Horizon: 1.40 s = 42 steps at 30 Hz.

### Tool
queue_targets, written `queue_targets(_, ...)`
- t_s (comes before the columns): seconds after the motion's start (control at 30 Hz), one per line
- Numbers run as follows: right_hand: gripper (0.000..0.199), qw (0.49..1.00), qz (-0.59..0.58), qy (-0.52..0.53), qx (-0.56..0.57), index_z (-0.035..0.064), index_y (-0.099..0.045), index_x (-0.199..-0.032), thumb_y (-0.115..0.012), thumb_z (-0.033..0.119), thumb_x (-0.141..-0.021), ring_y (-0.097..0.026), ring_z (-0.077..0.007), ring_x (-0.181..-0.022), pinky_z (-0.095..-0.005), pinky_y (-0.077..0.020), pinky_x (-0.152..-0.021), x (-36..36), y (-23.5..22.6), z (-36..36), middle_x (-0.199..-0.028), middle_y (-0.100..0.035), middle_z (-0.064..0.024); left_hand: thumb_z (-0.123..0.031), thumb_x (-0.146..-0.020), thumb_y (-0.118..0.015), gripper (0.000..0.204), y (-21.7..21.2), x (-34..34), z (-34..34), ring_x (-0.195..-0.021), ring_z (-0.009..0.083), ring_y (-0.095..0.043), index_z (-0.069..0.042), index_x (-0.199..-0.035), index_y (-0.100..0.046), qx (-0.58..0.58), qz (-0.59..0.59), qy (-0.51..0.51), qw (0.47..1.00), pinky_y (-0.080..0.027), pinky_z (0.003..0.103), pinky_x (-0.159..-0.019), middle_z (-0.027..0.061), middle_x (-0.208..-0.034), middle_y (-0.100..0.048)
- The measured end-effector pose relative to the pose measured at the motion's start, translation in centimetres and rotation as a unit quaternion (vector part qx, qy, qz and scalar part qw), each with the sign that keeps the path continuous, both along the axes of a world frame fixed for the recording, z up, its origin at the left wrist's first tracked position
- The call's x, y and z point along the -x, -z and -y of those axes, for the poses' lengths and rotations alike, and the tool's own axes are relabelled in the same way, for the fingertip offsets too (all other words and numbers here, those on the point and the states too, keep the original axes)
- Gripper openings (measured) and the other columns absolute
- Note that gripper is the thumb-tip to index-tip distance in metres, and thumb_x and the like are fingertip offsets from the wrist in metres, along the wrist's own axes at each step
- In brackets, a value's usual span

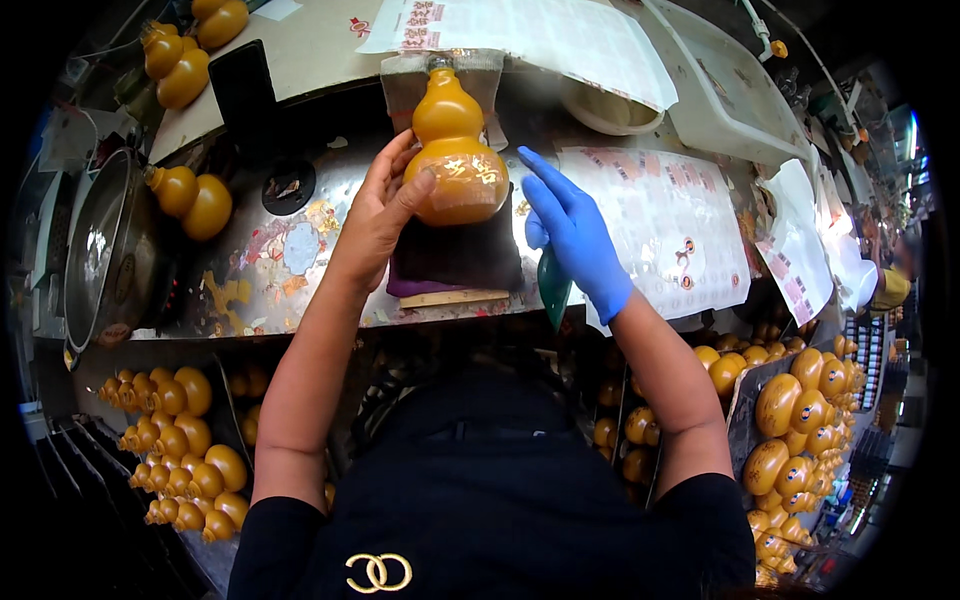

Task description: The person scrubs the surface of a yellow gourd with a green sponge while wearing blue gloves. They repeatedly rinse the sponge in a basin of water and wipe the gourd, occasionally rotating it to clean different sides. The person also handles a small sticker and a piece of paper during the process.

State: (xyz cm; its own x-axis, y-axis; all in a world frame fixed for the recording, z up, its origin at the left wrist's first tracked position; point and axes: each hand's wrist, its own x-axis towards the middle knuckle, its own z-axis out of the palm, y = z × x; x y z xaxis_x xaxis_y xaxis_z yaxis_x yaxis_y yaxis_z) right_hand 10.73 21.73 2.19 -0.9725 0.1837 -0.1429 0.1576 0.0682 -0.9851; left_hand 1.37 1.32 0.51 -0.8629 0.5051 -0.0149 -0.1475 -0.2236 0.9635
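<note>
At the centre of the bench, the gourd bottle (452,150) lies on a dark pad (455,255), neck pointing away from the person and its printed face turned up. This attitude keeps the rounded lower bulb exposed from above, where the label marks sit.

The left hand (378,215) grasps the bottle: its thumb presses on the lower bulb and its fingers wrap the left flank, which appears to stop the round body from rolling on the pad. The right hand (572,238) wears a blue glove. Its forefinger is extended and rests just beside the right side of the lower bulb; the remaining fingers are curled on a green cone-shaped tool (553,285) that hangs point-down below the palm (whether the fingertip actually touches the bottle cannot be determined).

The pad raises the bottle off the metal bench (290,250) and likely cushions it. Label sheets (670,215) lie just right of the pad, within reach of the gloved hand; a further sheet (540,30) lies beyond the bottle neck.

More gourd bottles stand in groups: loose bottles (195,195) on the bench at left, a tray batch (180,450) lower left, and labelled bottles (800,420) lower right, well apart from the unlabelled ones.
</note>
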Motion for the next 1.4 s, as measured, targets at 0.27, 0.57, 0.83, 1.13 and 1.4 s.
queue_targets(0.27,0.065,0.994,0.060,-0.093,0.028,0.0022,-0.054,-0.127,-0.068,0.048,-0.083,-0.046,-0.0043,-0.059,-0.0189,-0.0412,-0.059,2.9,0.2,0.5,-0.069,-0.053,0.0027,-0.021,-0.080,-0.076,0.085,0.1,0.2,0.7,-0.132,0.0259,-0.039,-0.001,-0.145,-0.025,0.029,-0.019,0.039,0.999,-0.034,0.034,-0.107,0.0179,-0.145,-0.034)
queue_targets(0.57,0.054,0.995,0.027,-0.085,0.050,0.0034,-0.058,-0.122,-0.068,0.042,-0.085,-0.047,-0.0032,-0.060,-0.0187,-0.0415,-0.059,3.1,1.3,0.4,-0.069,-0.053,0.0040,-0.021,-0.084,-0.073,0.079,1.0,0.3,1.0,-0.128,0.0217,-0.043,0.001,-0.144,-0.027,0.012,0.007,0.048,0.999,-0.034,0.030,-0.106,0.0154,-0.139,-0.043)
queue_targets(0.83,0.062,0.994,0.033,-0.076,0.074,0.0042,-0.048,-0.134,-0.068,0.037,-0.086,-0.047,-0.0039,-0.061,-0.0191,-0.0413,-0.059,2.9,1.9,0.5,-0.071,-0.053,0.0037,-0.021,-0.086,-0.070,0.075,1.1,0.2,1.1,-0.125,0.0193,-0.046,0.000,-0.145,-0.028,0.005,0.001,0.059,0.998,-0.037,0.030,-0.103,0.0133,-0.136,-0.045)
queue_targets(1.13,0.058,0.991,0.029,-0.092,0.098,0.0047,-0.048,-0.134,-0.064,0.037,-0.089,-0.047,-0.0040,-0.062,-0.0185,-0.0418,-0.060,2.9,1.8,0.5,-0.077,-0.055,0.0030,-0.024,-0.086,-0.070,0.073,-0.3,-0.7,0.6,-0.124,0.0181,-0.047,0.000,-0.144,-0.031,0.039,0.007,0.026,0.999,-0.034,0.030,-0.106,0.0122,-0.135,-0.048)
queue_targets(1.4,0.057,0.992,0.024,-0.077,0.094,0.0022,-0.051,-0.131,-0.063,0.038,-0.089,-0.048,-0.0040,-0.061,-0.0188,-0.0419,-0.058,3.4,2.0,0.7,-0.081,-0.056,0.0012,-0.026,-0.086,-0.070,0.076,0.3,-0.2,0.5,-0.123,0.0193,-0.047,0.004,-0.143,-0.030,0.048,0.002,0.009,0.999,-0.036,0.029,-0.104,0.0156,-0.134,-0.048)
